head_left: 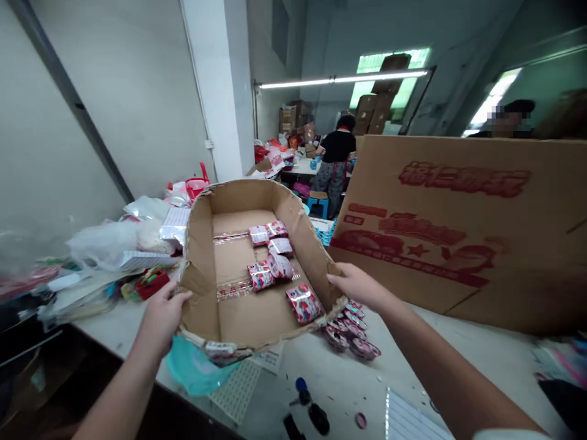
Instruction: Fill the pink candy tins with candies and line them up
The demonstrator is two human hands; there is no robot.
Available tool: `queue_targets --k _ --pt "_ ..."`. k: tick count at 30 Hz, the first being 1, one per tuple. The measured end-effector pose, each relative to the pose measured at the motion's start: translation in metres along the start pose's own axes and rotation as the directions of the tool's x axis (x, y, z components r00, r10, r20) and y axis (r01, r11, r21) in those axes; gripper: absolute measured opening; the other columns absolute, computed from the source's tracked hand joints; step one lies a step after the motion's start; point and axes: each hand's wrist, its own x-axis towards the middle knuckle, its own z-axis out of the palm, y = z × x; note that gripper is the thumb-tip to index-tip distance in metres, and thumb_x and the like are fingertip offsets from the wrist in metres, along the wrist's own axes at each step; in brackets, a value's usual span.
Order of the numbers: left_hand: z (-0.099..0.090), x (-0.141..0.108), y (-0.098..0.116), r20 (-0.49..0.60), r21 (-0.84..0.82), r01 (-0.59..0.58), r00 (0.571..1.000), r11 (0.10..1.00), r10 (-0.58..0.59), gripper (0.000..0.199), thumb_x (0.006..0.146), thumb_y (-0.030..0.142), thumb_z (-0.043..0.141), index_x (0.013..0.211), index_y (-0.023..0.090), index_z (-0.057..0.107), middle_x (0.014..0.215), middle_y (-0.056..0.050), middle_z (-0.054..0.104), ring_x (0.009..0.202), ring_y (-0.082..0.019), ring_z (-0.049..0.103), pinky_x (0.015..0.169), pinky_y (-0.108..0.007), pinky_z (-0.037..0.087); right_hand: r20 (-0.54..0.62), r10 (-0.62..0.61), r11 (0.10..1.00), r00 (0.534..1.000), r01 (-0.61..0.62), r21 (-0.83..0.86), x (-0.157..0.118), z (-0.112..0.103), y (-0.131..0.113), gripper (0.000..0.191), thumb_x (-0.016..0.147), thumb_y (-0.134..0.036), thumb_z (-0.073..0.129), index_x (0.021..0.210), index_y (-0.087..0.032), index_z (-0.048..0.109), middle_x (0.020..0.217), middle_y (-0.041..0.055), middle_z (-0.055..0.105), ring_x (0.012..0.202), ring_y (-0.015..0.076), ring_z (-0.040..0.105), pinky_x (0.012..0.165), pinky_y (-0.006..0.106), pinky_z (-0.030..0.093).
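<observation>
I am holding a shallow cardboard box (243, 315) out in front of me above a pale table (348, 391), its open side facing up and towards me. My left hand (160, 318) is closing on the near left part of the rim, thumb lying over the edge; my right hand (360, 284) is pinching the right edge by the near corner. Both grips are nearly shut, with only the cardboard wall between thumb and fingers, though the fingers beneath are hiding from view. The box is lying between my hands, its long axis seeming to run away from me, so I am gripping it towards its near end — the rounded far end is reaching out beyond both hands. Inside, small pink-and-white packets (261, 276) are resting loosely along the middle and right of the floor, nearer my right hand than my left; the closest one (304, 304) is sitting by the near right wall. More shiny pink packs (364, 348) are lying on the table below that corner. A teal bag (192, 370) is showing under the near left corner, and a large carton (458, 208) is standing to the right. Farther off, a person (337, 150) in a black top is standing at another table.
</observation>
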Motion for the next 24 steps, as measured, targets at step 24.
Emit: queue_targets --k 24 --pt "0.177 0.110 -0.187 0.102 0.566 0.112 0.973 0.817 -0.205 0.042 0.087 0.033 0.041 0.127 0.019 0.044 0.111 -0.015 0.064 0.104 -0.029 0.066 0.092 -0.041 0.054 0.027 -0.070 0.941 0.997 0.075 -0.329 0.408 0.125 -0.032 0.020 0.079 -0.019 0.072 0.098 -0.020 0.078 0.097 0.0020 0.076 0.094 0.0196 0.067 0.082 0.024 0.049"
